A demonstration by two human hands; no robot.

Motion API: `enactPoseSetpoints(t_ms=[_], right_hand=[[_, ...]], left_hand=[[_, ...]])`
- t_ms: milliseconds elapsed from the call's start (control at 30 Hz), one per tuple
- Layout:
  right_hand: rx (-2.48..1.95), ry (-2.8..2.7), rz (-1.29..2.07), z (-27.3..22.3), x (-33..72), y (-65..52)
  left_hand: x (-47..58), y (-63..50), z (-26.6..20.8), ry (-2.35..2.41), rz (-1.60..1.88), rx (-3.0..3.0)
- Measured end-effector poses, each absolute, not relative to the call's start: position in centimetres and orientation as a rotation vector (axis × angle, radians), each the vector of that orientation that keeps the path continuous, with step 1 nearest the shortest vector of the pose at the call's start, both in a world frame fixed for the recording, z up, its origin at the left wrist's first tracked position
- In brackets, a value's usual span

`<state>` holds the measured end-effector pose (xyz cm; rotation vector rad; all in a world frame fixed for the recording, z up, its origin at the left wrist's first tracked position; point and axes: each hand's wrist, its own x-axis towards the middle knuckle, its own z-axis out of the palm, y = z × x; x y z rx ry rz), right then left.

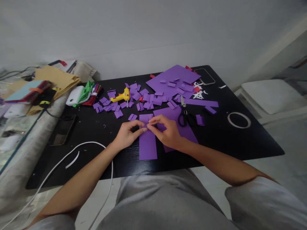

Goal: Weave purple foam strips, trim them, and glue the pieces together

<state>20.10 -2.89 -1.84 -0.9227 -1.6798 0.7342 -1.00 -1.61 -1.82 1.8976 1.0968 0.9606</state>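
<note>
Between the fingertips of my left hand (129, 133) and my right hand (167, 131) is a small purple paper piece (148, 125). Both hands are closed in a pinch on it, and the fingers partly hide it. Beneath them lies a purple paper strip (148, 148), flat on the black table. A larger purple sheet (189, 135) lies partly under my right hand and wrist. Just right of that hand are black-handled scissors (184, 115), their blades pointing away from me. Several small folded purple pieces (132, 117) lie scattered beyond my hands.
A yellow glue gun (122, 95) rests among the folded pieces. Further back lies a big purple sheet (165, 78), with white paper scraps (199, 92) beside it. A tape ring (239, 120) is at right. At left are a phone (61, 131) and a white cable (72, 150).
</note>
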Motion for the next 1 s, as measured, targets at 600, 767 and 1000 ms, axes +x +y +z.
enactPoseSetpoints(t_ms=[600,767,1000], right_hand=[[-0.962,-1.738,0.908,-1.65,20.30,-2.29],[-0.949,-1.688,0.963,-1.92,20.27,-2.16],[-0.987,-1.675,1.016,-2.17,20.31,-1.87]], left_hand=[[-1.03,-1.56,-1.62,1.098,0.867,1.834],[-0.98,-1.58,-1.40,1.091,0.884,1.788],[-1.42,-1.35,-1.45,1.121,0.805,1.801]])
